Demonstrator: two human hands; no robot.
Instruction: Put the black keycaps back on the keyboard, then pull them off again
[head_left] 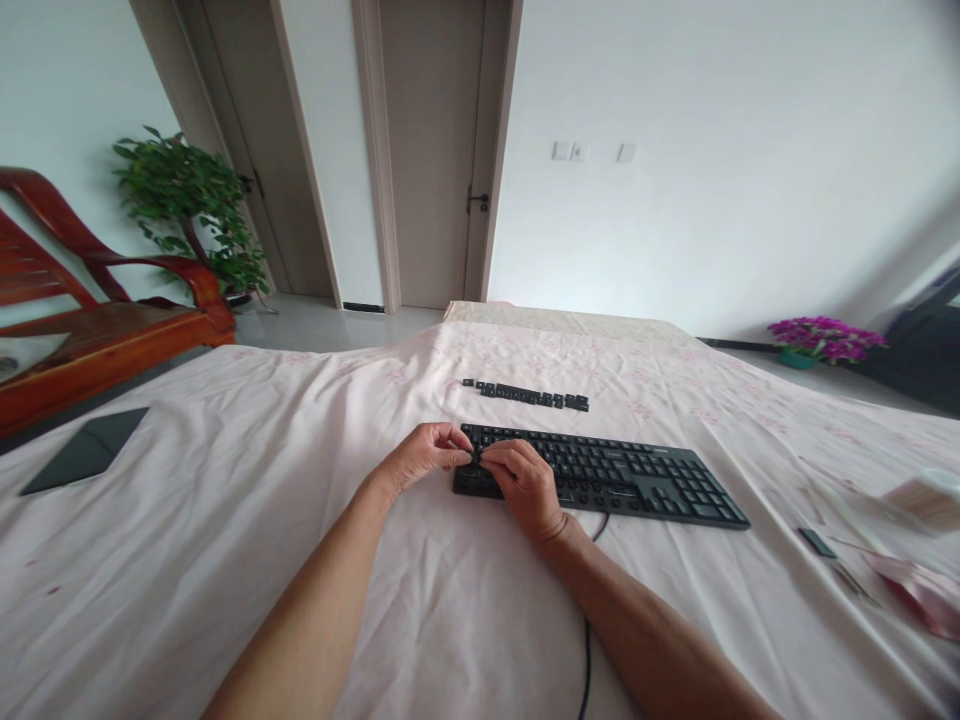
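Note:
A black keyboard (675,480) lies on the pink-white cloth, and bare key spots show along its front rows. Over its left end, my left hand (426,452) comes in from the side, thumb and forefinger bent together at the keys. Just right of it, my right hand (529,485) rests over the keyboard, fingers pinched close to the left fingertips. Something small and dark is between the fingertips; I cannot tell its kind or which hand holds it. Behind the keyboard, several loose black keycaps (525,395) are lined up in rows.
The keyboard's cable (587,650) runs toward me under my right forearm. At the left lies a dark tablet-like panel (88,450). On the right are a small dark block (817,542), a tub of thin sticks (926,500) and a pink cloth-like thing (919,590). A wooden bench (150,330) stands beyond.

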